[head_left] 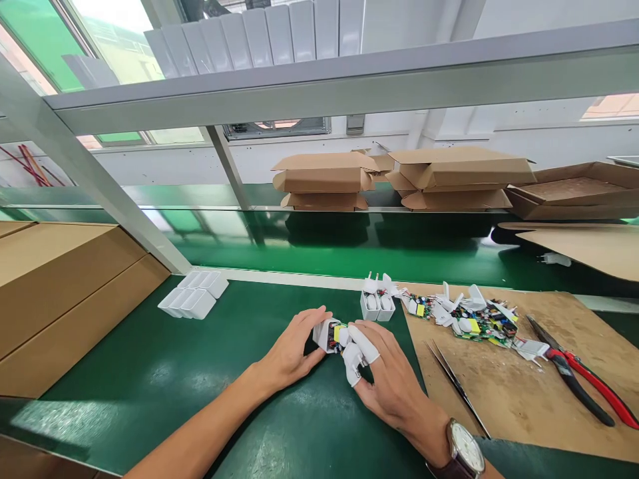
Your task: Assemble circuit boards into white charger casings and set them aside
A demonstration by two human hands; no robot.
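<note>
My left hand [293,347] grips a white charger housing [321,335] between thumb and fingers, above the green mat. A small circuit board [338,334] with a yellow part sits at the housing's open end, partly inside it. My right hand [394,380], with white finger cots on thumb and forefinger, pinches the board's outer end; its fingertips hide part of it. Behind my right hand stand white housings [378,307] with boards and plug pins pointing up. Farther left is a block of open white housings [194,294].
On a brown board [559,406] at the right lie a heap of circuit boards [479,319], tweezers [458,387] and red-black pliers [582,376]. A large carton [64,299] stands at the left. Behind a metal frame [319,100], brown boxes [324,173] rest on a green belt [299,249].
</note>
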